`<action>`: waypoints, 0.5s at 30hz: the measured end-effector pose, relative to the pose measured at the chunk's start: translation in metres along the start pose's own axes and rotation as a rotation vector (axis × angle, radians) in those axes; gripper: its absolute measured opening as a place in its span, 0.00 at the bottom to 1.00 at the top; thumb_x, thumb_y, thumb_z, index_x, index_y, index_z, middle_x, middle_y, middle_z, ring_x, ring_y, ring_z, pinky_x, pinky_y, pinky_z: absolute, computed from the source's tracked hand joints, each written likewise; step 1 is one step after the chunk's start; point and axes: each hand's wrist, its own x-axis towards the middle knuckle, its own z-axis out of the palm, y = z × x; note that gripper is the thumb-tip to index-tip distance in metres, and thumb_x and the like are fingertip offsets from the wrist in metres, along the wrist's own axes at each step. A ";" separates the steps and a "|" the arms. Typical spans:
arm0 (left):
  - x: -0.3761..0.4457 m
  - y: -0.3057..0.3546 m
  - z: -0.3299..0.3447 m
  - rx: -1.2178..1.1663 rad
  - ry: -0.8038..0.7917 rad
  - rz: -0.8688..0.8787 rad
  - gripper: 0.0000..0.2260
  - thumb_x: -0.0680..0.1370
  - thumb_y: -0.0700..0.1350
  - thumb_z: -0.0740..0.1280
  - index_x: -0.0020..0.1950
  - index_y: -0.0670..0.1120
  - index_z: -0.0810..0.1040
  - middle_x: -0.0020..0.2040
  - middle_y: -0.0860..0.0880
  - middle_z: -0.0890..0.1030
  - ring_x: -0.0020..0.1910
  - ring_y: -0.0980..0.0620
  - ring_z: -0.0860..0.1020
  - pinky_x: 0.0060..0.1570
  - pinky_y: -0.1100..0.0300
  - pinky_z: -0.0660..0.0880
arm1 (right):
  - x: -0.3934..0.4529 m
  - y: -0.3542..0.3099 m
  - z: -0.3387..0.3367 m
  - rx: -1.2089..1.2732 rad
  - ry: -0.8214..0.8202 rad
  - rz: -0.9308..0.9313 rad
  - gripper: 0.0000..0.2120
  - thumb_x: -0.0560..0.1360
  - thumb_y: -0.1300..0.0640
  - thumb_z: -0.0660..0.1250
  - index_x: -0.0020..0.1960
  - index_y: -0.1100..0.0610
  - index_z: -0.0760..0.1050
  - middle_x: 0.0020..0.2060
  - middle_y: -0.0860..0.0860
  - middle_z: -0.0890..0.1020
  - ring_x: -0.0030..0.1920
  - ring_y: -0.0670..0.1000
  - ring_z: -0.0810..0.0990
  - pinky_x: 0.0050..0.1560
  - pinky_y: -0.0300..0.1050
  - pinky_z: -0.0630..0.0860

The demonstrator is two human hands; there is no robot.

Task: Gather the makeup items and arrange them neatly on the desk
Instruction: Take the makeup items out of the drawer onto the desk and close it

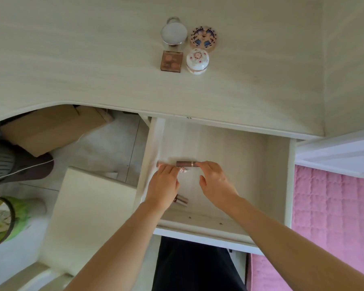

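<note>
Right hand (213,181): fingertips on the right end of a brown cylindrical lipstick tube with a gold band (186,164); whether they already pinch it or only touch, you cannot tell. Close thumb and forefinger round the tube before lifting, so it does not roll.

Left hand (164,185): fingers curled over a small pink-and-white patterned item (183,170), just left of the tube, grasping it; part stays hidden. Hold it level.

Open pale wooden drawer (277,175): houses the tube, lying flat near the left wall. A second brownish tube (182,200) lies nearer you than the first; collect it next.

Pale wood-grain surface (93,59): beyond the tube stand a round frosted-lid jar (174,31), a round patterned compact (203,37), a square brown palette (171,61) and a white floral pot (197,60), set two by two. Place the tube beside this group, aligned with it.
</note>
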 end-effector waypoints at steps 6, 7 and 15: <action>0.029 -0.021 0.020 0.160 -0.100 0.027 0.16 0.69 0.32 0.70 0.57 0.40 0.79 0.52 0.45 0.81 0.56 0.43 0.78 0.56 0.51 0.76 | 0.036 0.011 0.026 -0.079 -0.058 0.010 0.25 0.76 0.64 0.61 0.73 0.56 0.64 0.66 0.53 0.72 0.69 0.54 0.65 0.65 0.46 0.71; 0.033 -0.024 0.023 0.171 -0.119 0.032 0.16 0.70 0.32 0.69 0.58 0.41 0.79 0.54 0.44 0.81 0.57 0.43 0.77 0.58 0.51 0.75 | 0.043 0.013 0.029 -0.105 -0.071 0.011 0.26 0.76 0.64 0.61 0.73 0.55 0.64 0.67 0.52 0.71 0.69 0.54 0.65 0.64 0.46 0.71; 0.045 -0.033 0.039 0.174 -0.092 0.022 0.19 0.65 0.30 0.72 0.53 0.42 0.77 0.48 0.45 0.82 0.50 0.43 0.79 0.50 0.50 0.77 | 0.073 0.022 0.048 -0.315 -0.172 -0.037 0.20 0.75 0.65 0.61 0.65 0.54 0.71 0.59 0.53 0.72 0.60 0.56 0.69 0.58 0.48 0.72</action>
